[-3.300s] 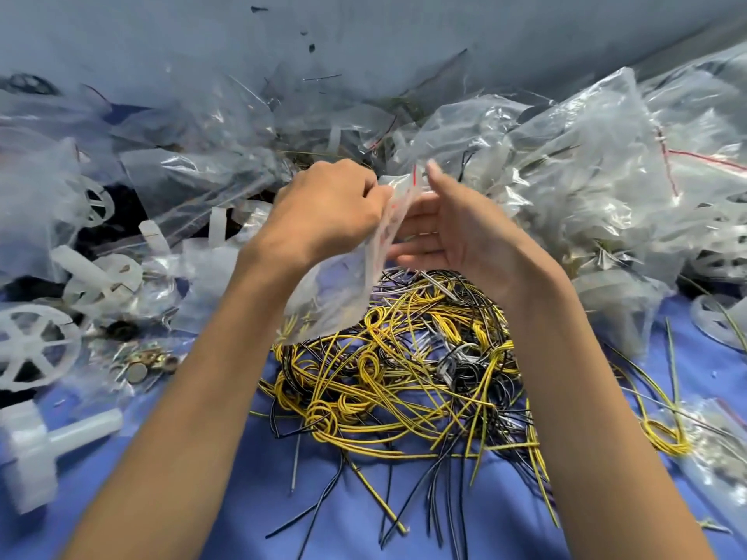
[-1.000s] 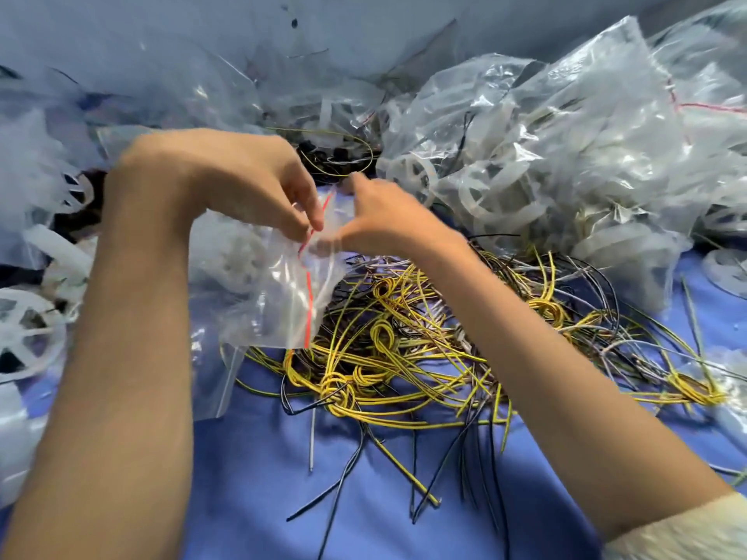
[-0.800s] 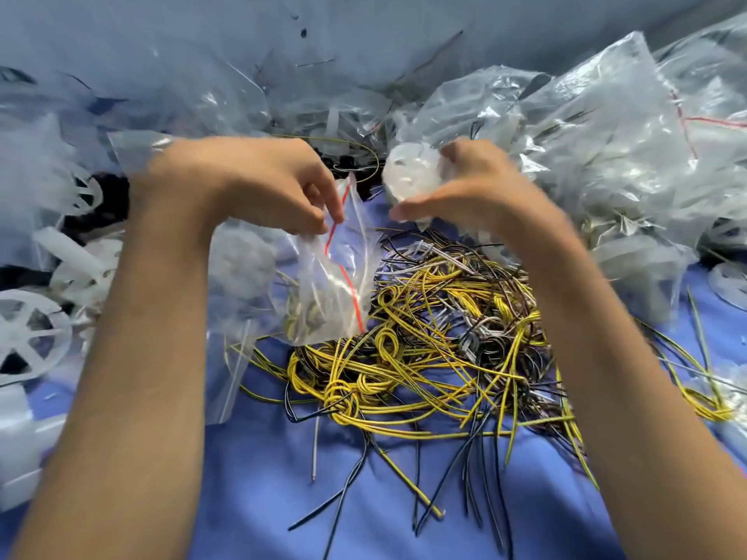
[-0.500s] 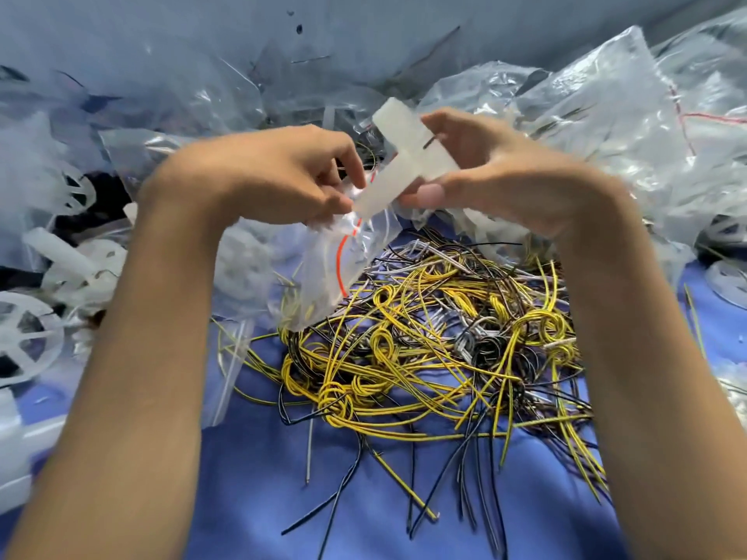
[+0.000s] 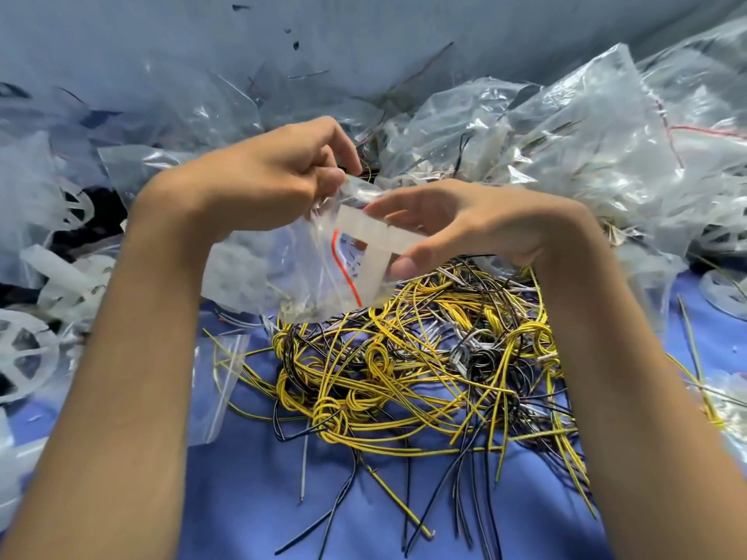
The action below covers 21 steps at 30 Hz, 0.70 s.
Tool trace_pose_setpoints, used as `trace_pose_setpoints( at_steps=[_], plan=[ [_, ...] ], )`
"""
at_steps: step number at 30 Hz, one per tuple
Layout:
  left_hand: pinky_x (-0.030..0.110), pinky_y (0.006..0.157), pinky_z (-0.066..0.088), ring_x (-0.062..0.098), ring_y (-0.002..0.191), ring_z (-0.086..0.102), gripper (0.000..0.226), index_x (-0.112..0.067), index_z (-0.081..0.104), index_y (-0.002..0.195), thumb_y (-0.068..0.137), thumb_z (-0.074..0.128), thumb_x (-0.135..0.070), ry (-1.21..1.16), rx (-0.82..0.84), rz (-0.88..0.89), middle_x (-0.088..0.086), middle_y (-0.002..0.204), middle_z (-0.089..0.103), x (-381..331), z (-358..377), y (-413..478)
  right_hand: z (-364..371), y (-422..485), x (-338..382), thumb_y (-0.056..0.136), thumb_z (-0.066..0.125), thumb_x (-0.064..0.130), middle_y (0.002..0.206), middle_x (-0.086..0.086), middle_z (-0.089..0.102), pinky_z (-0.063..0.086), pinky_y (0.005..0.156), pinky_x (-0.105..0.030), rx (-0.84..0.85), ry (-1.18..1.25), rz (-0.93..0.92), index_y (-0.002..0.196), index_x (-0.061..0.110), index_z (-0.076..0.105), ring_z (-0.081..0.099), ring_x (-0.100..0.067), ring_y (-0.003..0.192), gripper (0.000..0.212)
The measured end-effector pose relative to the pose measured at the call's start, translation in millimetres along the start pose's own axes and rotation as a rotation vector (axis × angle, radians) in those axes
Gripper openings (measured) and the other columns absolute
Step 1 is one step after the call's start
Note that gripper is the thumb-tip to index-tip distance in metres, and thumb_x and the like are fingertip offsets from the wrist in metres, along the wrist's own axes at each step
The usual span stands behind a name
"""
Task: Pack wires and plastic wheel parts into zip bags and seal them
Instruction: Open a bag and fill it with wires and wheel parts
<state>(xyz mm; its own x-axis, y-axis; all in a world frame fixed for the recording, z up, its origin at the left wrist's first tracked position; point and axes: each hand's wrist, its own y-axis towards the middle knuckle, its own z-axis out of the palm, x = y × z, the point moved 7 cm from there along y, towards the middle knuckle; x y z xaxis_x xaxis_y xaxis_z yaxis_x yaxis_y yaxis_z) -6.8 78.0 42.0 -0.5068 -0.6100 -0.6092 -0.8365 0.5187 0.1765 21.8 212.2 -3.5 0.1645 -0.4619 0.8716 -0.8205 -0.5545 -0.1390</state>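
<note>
A clear zip bag (image 5: 283, 272) with a red seal line hangs above the table, its top edge pinched between the thumb and curled fingers of the left hand (image 5: 266, 183). At its mouth, the right hand (image 5: 477, 224) grips a white T-shaped plastic part (image 5: 376, 236) between thumb and fingers. Below lies a tangle of yellow and black wires (image 5: 404, 365) on blue cloth (image 5: 250, 499). Filled plastic bags (image 5: 586, 147) are heaped behind, and a white spoked wheel (image 5: 24, 353) lies far left.

Glossy film, matt plastic
The clear zip bag (image 5: 262, 272) shines; the milky T-shaped plastic part (image 5: 376, 238) looks matt; smooth-sheathed yellow wires (image 5: 404, 381) cross the blue cloth worktop (image 5: 250, 499).
</note>
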Motion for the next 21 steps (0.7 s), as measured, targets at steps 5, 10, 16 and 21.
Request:
trace_pose_setpoints(
  at_steps=[5,10,16,21],
  plan=[
    [0.016,0.048,0.033,0.001,0.052,0.039,0.026,-0.031,0.053,0.087,0.097,0.043,-0.008,0.011,-0.050,0.036,-0.010,0.067,0.049,-6,-2,4,4,6,3,0.057,0.077,0.047,0.126,0.002,0.062,0.047,0.099,-0.028,-0.014,-0.254,0.051,0.137,0.026,0.044,0.059,-0.011,0.115,0.090],
    [0.024,0.053,0.034,0.007,0.055,0.038,0.027,-0.029,0.051,0.088,0.096,0.039,-0.006,0.040,0.016,0.062,-0.008,0.067,0.049,-18,15,7,4,11,10,0.059,0.074,0.064,0.129,0.013,0.056,0.041,0.101,-0.022,-0.051,-0.511,0.068,0.134,0.028,0.050,0.053,-0.001,0.115,0.086],
    [0.022,0.054,0.035,0.003,0.056,0.041,0.025,-0.029,0.052,0.091,0.098,0.038,-0.008,0.056,-0.040,0.078,-0.006,0.069,0.048,-24,15,8,5,11,19,0.074,0.078,0.028,0.084,0.009,0.060,0.042,0.067,-0.021,-0.154,-0.203,-0.090,0.116,0.020,0.060,0.054,0.001,0.070,0.047],
    [0.017,0.046,0.029,0.002,0.051,0.036,0.024,-0.027,0.055,0.093,0.099,0.039,-0.010,0.020,-0.172,0.079,-0.003,0.068,0.045,-25,0,6,9,13,27,0.085,0.067,0.020,0.098,-0.015,0.062,0.051,0.081,-0.059,-0.178,0.073,-0.158,0.131,0.013,0.045,0.069,-0.030,0.085,0.052]
  ],
)
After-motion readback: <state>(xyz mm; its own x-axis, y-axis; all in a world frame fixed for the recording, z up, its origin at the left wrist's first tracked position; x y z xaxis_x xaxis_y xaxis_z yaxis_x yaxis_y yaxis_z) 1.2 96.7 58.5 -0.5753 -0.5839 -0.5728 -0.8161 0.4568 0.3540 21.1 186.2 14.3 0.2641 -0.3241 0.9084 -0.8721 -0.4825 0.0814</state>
